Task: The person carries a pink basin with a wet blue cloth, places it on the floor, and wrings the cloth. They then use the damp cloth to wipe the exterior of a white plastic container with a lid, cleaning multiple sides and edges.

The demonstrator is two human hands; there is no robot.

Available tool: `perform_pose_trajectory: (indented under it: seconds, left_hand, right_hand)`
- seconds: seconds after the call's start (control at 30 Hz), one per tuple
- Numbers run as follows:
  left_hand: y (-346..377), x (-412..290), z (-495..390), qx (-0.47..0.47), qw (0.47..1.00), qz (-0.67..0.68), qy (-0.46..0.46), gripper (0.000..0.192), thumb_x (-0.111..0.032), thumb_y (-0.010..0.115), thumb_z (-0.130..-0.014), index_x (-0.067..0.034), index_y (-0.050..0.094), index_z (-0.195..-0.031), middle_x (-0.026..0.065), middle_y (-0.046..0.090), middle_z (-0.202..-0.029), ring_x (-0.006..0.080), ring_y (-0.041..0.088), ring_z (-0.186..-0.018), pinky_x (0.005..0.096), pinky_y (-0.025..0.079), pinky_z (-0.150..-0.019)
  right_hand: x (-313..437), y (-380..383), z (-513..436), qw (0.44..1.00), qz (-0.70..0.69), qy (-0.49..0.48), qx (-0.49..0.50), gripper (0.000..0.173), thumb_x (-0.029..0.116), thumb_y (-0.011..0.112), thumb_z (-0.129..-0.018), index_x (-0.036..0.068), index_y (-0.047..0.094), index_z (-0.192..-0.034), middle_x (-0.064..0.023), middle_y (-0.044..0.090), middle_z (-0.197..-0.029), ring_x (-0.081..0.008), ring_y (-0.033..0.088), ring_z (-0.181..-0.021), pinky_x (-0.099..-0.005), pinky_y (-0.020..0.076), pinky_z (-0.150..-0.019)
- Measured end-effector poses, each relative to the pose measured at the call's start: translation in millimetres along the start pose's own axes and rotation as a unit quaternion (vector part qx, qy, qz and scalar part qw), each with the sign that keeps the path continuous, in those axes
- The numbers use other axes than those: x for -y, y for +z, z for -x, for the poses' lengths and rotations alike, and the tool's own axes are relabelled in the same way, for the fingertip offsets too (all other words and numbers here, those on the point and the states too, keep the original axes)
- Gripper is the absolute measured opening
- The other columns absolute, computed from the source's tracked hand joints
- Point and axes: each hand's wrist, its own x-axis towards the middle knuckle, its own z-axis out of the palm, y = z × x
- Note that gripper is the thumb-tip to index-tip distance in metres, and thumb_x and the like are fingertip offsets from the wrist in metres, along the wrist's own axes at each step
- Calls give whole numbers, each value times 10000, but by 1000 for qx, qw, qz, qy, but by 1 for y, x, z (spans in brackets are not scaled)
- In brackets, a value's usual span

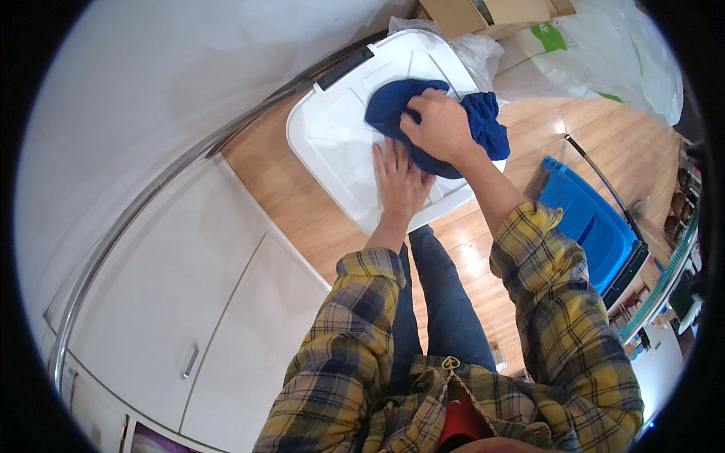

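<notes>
A white plastic storage box lid (340,153) with a dark latch lies before me. My right hand (439,124) grips a dark blue cloth (393,105) bunched on the lid, its fingers curled into the fabric. Part of the cloth hangs in folds to the right of the hand, over the lid's edge. My left hand (401,180) rests flat on the lid just below the cloth, fingers spread, with nothing held. What supports the lid is hidden.
A white cabinet (226,272) stands at the left. Cardboard boxes (515,14) and a plastic bag (617,62) are at the upper right. A blue plastic bin or lid (589,221) is on the right, beside a dark rod. Wood-look floor (294,198) shows around the white lid.
</notes>
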Motion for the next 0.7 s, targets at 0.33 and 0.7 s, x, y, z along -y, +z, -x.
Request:
perform_pose_trajectory:
  seconds: [0.33, 0.7]
  left_hand:
    - [0, 2, -3, -13, 1000, -18, 14, 568, -448, 552, -899, -161, 457, -1381, 180, 264, -1503, 374, 107, -1455, 597, 35, -1161]
    - [-2, 3, -1, 96, 995, 1, -2, 698, -458, 539, -904, -111, 322, -1470, 205, 139, -1554, 402, 17, -1460, 593, -33, -1150]
  right_hand:
    - [6, 43, -21, 979, 119, -6, -164, 488, 234, 641, -805, 3, 561, -1227, -208, 489, -1308, -358, 417, -1275, -467, 302, -1085]
    - [9, 17, 0, 989, 117, 38, -87, 659, 259, 678, -776, -19, 448, -1328, -276, 390, -1394, -399, 345, -1327, -476, 256, -1123]
